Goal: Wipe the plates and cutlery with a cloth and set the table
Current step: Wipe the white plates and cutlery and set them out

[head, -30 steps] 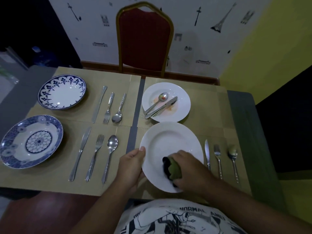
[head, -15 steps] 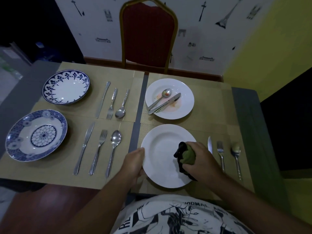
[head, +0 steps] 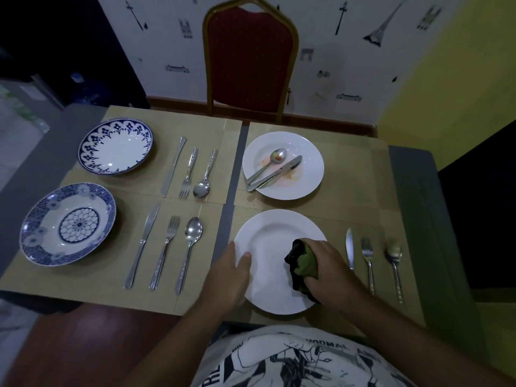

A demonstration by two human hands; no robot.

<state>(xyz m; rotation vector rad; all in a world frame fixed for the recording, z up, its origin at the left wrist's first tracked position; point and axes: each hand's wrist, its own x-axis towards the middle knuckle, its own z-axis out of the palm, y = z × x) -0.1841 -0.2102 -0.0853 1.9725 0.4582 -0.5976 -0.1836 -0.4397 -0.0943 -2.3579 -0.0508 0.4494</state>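
Gripping a bunched green-and-black cloth (head: 303, 265) against the near white plate (head: 272, 238), the right hand (head: 332, 270) works while the left hand (head: 230, 277) holds its left rim, thumb on top.

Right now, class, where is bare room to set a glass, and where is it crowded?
Free: placemat right of the dirty white plate, up to the grey table edge. Crowded: near white plate under left hand and right hand, beside knife, fork, spoon.

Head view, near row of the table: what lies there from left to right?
Blue-patterned round plate, steel knife, steel fork, steel spoon, plain white round plate, second steel knife, second steel fork, second steel spoon.
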